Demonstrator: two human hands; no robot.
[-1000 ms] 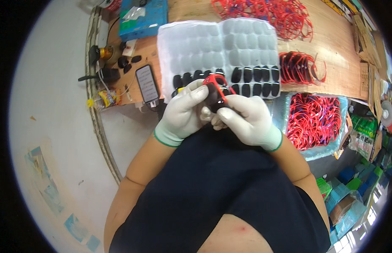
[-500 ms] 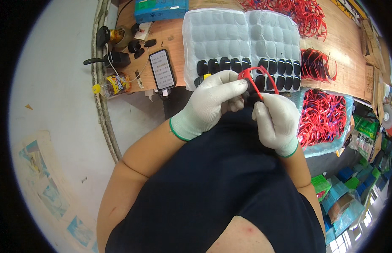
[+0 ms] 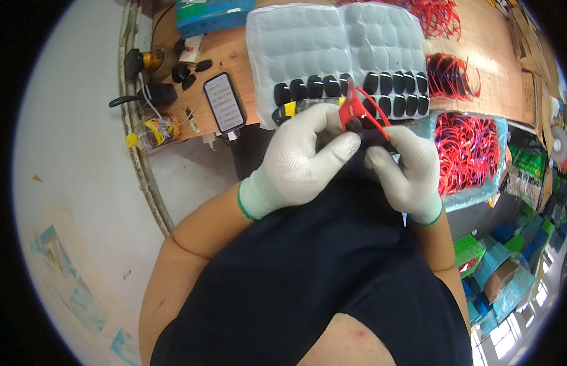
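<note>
Turned since before, the red glasses frame (image 3: 352,111) is pinched by the left hand (image 3: 300,160), beside the right hand (image 3: 414,166), whose grip I can't tell, and handling it likely needs steady holding.

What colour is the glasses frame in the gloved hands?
The glasses frame is red; it shows best in the head view, the only one here.

Workshop — wooden bench (image 3: 494,76), lens tray (image 3: 295,36), heaped red frames (image 3: 468,149)

phone screen (image 3: 224,102): dark text lines | green-and-white sack (image 3: 527,174): large printed characters | bottle label (image 3: 159,129): printed lettering
</note>
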